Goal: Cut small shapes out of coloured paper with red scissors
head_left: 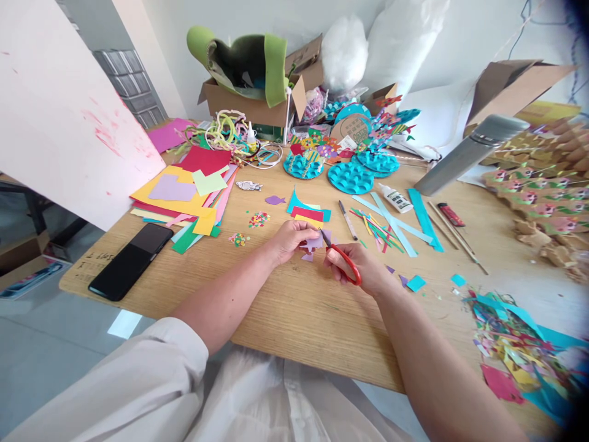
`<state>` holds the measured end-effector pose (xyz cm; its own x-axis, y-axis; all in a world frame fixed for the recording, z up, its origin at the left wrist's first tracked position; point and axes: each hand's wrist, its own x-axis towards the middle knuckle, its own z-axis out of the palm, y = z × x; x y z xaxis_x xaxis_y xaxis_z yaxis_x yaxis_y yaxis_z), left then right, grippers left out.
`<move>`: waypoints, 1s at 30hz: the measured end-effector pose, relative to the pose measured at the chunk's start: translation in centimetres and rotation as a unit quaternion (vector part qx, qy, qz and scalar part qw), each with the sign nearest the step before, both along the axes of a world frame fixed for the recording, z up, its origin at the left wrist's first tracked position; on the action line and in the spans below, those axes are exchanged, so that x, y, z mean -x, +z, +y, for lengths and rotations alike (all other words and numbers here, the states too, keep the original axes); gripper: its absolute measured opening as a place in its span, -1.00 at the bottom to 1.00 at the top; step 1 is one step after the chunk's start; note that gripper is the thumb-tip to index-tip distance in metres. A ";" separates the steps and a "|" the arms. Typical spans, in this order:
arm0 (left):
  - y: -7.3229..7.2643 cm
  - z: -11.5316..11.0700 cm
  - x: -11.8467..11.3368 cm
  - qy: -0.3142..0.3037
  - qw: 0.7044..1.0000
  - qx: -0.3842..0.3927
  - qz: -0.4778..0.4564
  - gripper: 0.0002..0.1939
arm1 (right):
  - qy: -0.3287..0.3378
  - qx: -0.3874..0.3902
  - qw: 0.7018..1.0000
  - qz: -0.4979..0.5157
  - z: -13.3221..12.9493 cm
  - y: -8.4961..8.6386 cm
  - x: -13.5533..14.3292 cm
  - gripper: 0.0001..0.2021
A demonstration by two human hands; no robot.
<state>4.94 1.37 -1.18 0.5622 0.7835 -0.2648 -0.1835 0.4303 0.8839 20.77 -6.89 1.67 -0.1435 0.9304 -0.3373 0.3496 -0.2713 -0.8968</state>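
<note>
My left hand (pixel 294 239) is closed in a pinch at the left edge of a small purple paper piece (pixel 315 241). Red-handled scissors (pixel 346 263) are gripped in my right hand (pixel 359 265), their blades pointing up and left at the paper. Small purple scraps lie on the table just below it. Behind my hands rest red, yellow and blue paper pieces (pixel 309 212) and a purple fish cutout (pixel 275 200). A pen (pixel 348 220) lies to the right, beside thin coloured paper strips (pixel 377 228).
A black phone (pixel 131 261) and stacked coloured paper (pixel 184 190) are on the left. Blue decorated discs (pixel 350 177), a glue bottle (pixel 396 198) and a grey flask (pixel 469 156) stand or lie farther back. A scrap pile (pixel 510 344) covers the right front.
</note>
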 end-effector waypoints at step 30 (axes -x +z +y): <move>-0.4 0.1 0.1 -0.009 1.000 -0.005 -0.013 -0.84 | -0.004 -0.011 1.000 0.023 0.0 -0.7 -0.2 -0.48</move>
